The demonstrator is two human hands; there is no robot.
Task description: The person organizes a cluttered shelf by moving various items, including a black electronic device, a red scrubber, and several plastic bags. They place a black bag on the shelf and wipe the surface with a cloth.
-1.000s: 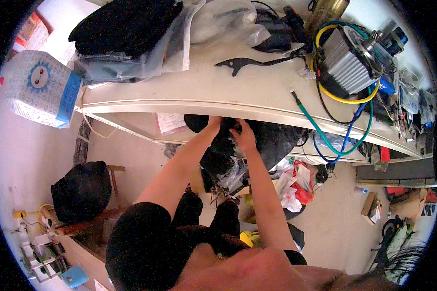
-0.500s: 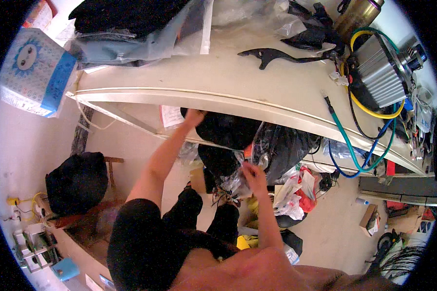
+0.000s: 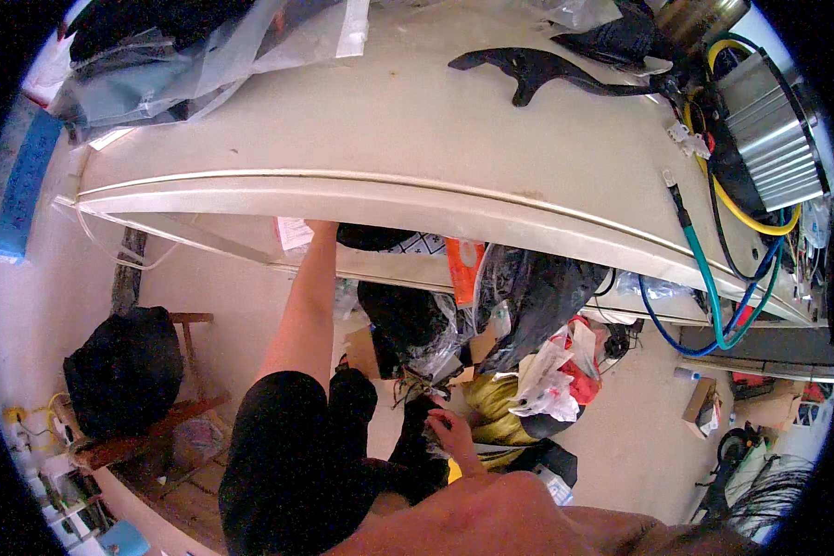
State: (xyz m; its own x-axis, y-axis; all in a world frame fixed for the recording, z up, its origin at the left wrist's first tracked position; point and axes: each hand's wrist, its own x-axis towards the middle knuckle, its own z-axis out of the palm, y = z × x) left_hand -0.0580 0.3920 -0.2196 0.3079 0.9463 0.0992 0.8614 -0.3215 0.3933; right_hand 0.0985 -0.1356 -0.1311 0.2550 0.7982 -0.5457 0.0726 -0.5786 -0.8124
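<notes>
My left arm reaches in under the front edge of the worktable (image 3: 361, 193). Of my left hand (image 3: 322, 226) only the wrist side shows; its fingers are hidden below the tabletop. Beside it on the lower shelf is a black bundle (image 3: 372, 237), then a patterned black-and-white piece (image 3: 423, 245) and an orange strip (image 3: 464, 269). My right hand (image 3: 450, 433) is drawn back near my knees, fingers curled in. A pale, see-through bit shows at its fingertips, too small to name. Black items in clear plastic (image 3: 417, 320) hang at the shelf front between the hands.
On the tabletop lie a black lever-like part (image 3: 547, 69), a silver finned motor-like unit (image 3: 774, 130) with coloured cables, and bagged dark goods (image 3: 185, 74). Below right are a red and white plastic bag (image 3: 565, 375) and a small carton (image 3: 704, 408). A wooden chair (image 3: 148, 435) with a black bundle stands left.
My right hand has moved away from the clear plastic at the shelf, back toward my body. My left hand has gone deeper under the tabletop. The orange strip shows more. The view has shifted closer.
</notes>
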